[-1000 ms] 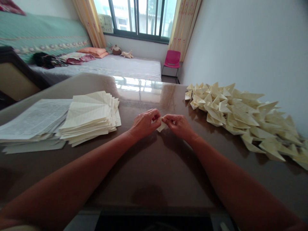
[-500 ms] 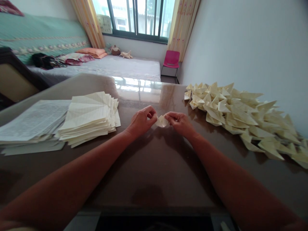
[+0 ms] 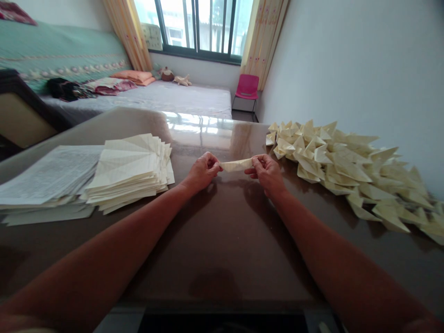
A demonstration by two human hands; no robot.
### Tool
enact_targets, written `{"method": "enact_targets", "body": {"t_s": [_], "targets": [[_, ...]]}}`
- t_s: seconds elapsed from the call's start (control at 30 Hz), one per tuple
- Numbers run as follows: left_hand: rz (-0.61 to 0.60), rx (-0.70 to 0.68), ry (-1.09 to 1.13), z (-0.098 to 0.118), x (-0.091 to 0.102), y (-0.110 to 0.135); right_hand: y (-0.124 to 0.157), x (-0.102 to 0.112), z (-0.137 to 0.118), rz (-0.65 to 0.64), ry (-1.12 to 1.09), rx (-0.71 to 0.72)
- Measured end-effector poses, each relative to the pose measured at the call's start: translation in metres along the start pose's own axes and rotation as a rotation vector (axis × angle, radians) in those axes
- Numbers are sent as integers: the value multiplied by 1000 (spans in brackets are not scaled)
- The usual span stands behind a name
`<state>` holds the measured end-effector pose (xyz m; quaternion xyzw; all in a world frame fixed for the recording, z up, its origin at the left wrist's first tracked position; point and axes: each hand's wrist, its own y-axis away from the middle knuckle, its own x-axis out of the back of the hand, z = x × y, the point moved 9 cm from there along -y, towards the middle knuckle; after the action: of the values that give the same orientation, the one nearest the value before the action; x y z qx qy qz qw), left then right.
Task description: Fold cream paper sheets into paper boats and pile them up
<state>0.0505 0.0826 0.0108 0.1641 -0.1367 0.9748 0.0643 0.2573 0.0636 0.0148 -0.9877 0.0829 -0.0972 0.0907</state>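
In the head view, held a folded cream paper (image 3: pixel 237 165) near the centre of the frame, stretched like a narrow strip from one hand to the other. Pinched its left end with the left hand (image 3: pixel 204 171), thumb and forefinger pressed together upon it, the remaining fingers curled. Pinched its right end with the right hand (image 3: pixel 268 173), thumb against forefinger, the other fingers bent more loosely below. Had both hands over the glossy brown table (image 3: pixel 222 231); could not tell whether touching its top with the paper or not.

At the left of the frame, saw a stack of cream sheets (image 3: pixel 121 162), with crease lines across the uppermost one. Just beside it, towards the left edge, saw printed sheets (image 3: pixel 58 173) with many rows of grey print, too small and blurred; could not read any word there. At the right of the frame, saw a long pile of folded paper pieces (image 3: pixel 347 171), sharp at the corners, spread slantwise down to the right edge.

At the upper centre, saw a window (image 3: pixel 211 25), and at its left side a square pale clock (image 3: pixel 151 37); made out dark marks around the dial, but could not read them surely. Below the window, saw a bed (image 3: pixel 187 98) and a pink chair (image 3: pixel 247 86).
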Motion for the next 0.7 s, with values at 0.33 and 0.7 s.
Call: {"method": "enact_targets", "body": {"t_s": [0.33,0.7], "targets": [[-237,-226,-205,27,-23,17,20,-24,-31,-180,408,312],[-166,-96,-11,17,-17,9,11,-23,-21,-205,1,120]]}}
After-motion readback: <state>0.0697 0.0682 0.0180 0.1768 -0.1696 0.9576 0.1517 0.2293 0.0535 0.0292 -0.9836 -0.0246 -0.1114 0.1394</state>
